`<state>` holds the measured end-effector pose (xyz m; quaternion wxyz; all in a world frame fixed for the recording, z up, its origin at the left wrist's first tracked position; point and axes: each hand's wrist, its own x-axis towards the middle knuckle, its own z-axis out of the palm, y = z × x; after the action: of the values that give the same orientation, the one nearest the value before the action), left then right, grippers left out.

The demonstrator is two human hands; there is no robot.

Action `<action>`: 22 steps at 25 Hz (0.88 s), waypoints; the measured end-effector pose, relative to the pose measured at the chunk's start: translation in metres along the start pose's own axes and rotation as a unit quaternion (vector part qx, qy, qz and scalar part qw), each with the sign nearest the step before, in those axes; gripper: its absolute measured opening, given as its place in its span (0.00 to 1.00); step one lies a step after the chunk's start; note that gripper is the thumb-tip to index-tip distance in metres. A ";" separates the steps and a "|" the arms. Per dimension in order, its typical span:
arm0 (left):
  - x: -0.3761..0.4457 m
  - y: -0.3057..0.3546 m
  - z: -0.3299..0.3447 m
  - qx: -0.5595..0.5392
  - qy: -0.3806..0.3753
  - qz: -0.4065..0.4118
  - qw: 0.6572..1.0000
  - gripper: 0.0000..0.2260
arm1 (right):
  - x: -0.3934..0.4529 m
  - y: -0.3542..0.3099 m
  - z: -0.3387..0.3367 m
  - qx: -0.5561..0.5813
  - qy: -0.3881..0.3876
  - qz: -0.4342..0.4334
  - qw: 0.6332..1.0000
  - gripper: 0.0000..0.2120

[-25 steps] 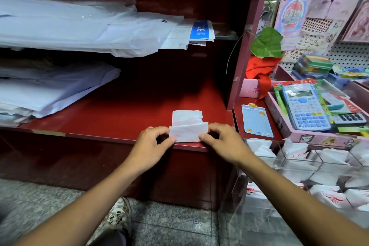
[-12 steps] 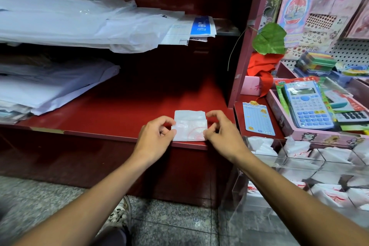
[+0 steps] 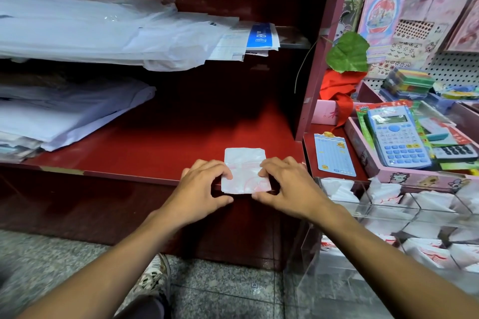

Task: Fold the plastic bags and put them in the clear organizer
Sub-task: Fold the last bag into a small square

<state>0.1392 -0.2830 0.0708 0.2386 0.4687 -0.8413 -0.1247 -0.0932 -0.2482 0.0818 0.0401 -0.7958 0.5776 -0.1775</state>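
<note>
- Two bare hands met over a small folded plastic bag (image 3: 245,176) in the head view, at the near edge of a red shelf (image 3: 155,147).
- That bag was white with faint red print, folded into a small rectangle, its far flap lying flat on the shelf and its near edge at the shelf's lip.
- At the bag's left edge, the left hand (image 3: 202,189) pinched it, fingers curled on top and thumb beneath the near corner.
- Its right edge was pinched the same way by the right hand (image 3: 287,189), fingers curled over the top and thumb below.
- To the right and nearer the viewer stood the clear organizer (image 3: 414,215), its compartments holding other folded white bags with red print.
- Farther left, stacks of white plastic sheets (image 3: 90,31) filled an upper and a lower shelf.
- On the far right, a blue calculator (image 3: 398,136) lay in a pink tray (image 3: 363,155), with a small blue card (image 3: 334,154) just left of it.
- A green leaf (image 3: 348,52) hung above red cloth (image 3: 337,90) beside the shelf's upright.
- One patterned shoe (image 3: 155,277) showed on the speckled floor below.
</note>
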 end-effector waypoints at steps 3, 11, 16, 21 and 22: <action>0.000 -0.004 0.001 -0.049 0.041 -0.008 0.998 0.13 | -0.002 0.003 -0.002 0.022 0.004 -0.019 1.000 0.17; 0.003 0.009 -0.002 -0.224 0.100 -0.105 0.964 0.13 | 0.014 0.000 0.001 0.289 0.097 0.156 0.939 0.02; 0.015 0.014 0.003 -0.177 0.109 -0.160 0.965 0.12 | 0.019 -0.005 0.008 0.250 0.133 0.192 0.940 0.10; 0.013 0.011 0.010 -0.001 0.097 -0.049 0.994 0.17 | 0.016 -0.008 0.017 0.044 0.118 0.126 0.984 0.11; 0.010 0.011 0.011 0.058 0.065 -0.002 0.996 0.23 | 0.014 -0.010 0.019 0.017 0.104 0.113 0.988 0.12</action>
<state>0.1210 -0.2861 0.0687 0.2649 0.4904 -0.8290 -0.0456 -0.0739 -0.2609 0.0705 0.0130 -0.7018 0.6620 -0.2628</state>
